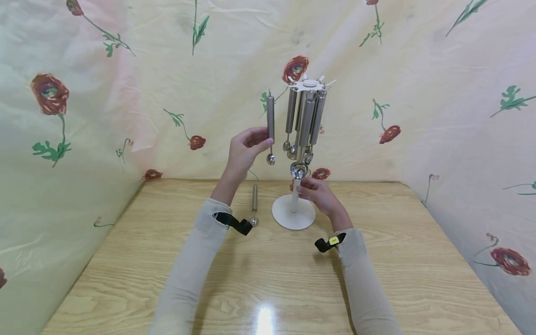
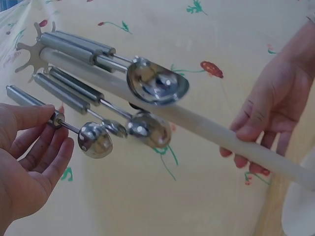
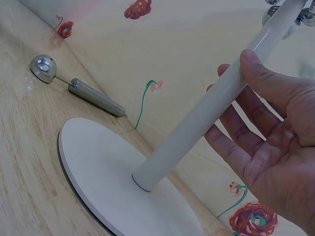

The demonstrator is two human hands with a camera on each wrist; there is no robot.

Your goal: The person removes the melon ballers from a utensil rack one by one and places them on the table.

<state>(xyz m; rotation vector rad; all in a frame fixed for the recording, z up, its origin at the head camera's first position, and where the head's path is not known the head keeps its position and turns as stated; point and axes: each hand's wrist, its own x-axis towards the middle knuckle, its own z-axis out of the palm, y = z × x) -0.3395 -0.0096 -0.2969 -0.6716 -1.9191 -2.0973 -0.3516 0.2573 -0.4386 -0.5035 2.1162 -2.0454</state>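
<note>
My left hand [image 1: 246, 151] pinches the steel handle of a small scoop [image 1: 270, 116], which hangs upright with its round bowl [image 2: 95, 140] at the bottom, left of the stand and apart from it. The white stand [image 1: 294, 203] has a round base, a pole and a spoked top [image 1: 310, 84]. Several steel scoops [image 1: 307, 121] hang from the spokes around the pole, a large one among them [image 2: 157, 83]. Low on the pole, my right hand [image 1: 320, 195] grips it between thumb and fingers, as the right wrist view shows.
Another steel scoop [image 1: 254, 199] lies on the wooden table [image 1: 268, 270], left of the stand's base [image 3: 98, 162]. A flower-printed cloth [image 1: 226, 83] rises behind the table and along both sides.
</note>
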